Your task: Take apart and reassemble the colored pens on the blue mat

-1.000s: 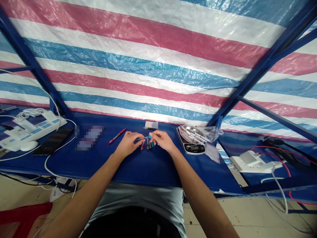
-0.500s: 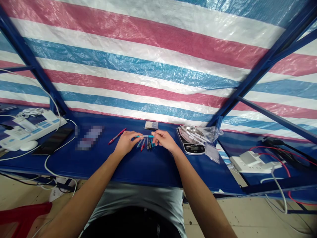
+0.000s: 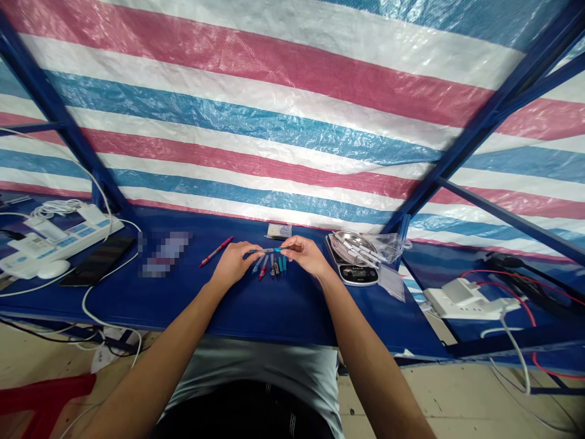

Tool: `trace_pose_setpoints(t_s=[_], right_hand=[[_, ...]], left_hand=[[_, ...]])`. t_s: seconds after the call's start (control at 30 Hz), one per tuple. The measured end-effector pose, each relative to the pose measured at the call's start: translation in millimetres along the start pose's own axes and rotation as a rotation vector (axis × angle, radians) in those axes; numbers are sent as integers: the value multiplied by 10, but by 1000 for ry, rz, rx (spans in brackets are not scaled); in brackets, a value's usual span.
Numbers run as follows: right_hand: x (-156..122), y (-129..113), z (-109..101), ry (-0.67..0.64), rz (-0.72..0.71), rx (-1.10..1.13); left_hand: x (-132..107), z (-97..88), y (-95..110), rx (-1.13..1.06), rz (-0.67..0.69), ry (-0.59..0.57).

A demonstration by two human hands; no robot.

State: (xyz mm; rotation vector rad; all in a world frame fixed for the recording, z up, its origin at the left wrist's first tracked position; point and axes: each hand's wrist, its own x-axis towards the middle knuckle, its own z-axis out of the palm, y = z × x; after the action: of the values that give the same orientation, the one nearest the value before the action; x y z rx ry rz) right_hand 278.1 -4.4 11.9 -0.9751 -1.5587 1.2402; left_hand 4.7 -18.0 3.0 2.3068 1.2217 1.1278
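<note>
My left hand (image 3: 235,263) and my right hand (image 3: 305,256) are both closed in a pinch on a slim teal pen (image 3: 267,250), which I hold level between them. Just below my fingers, a row of pen pieces (image 3: 270,267) lies on the blue table cover (image 3: 274,317). Left of my left hand lies a red pen (image 3: 216,251). Right of my right hand stands a digital kitchen scale (image 3: 358,274) carrying a steel bowl (image 3: 346,244).
</note>
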Motion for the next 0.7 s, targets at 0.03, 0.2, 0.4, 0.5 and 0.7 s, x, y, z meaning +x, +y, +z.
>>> trace_pose_setpoints(t_s=[0.03, 0.2, 0.4, 0.5, 0.7], right_hand=[[2, -1, -24, 6, -13, 2], [24, 36, -190, 168, -22, -72], [101, 251, -280, 364, 51, -198], [141, 363, -289, 406, 72, -295], [145, 395, -331, 456, 76, -474]], left_hand=[[-5, -8, -18, 3, -9, -8], [-39, -44, -153, 60, -104, 34], [-51, -12, -242, 176, -133, 83], [-50, -4, -237, 214, -131, 67], [-55, 1, -195, 216, -110, 41]])
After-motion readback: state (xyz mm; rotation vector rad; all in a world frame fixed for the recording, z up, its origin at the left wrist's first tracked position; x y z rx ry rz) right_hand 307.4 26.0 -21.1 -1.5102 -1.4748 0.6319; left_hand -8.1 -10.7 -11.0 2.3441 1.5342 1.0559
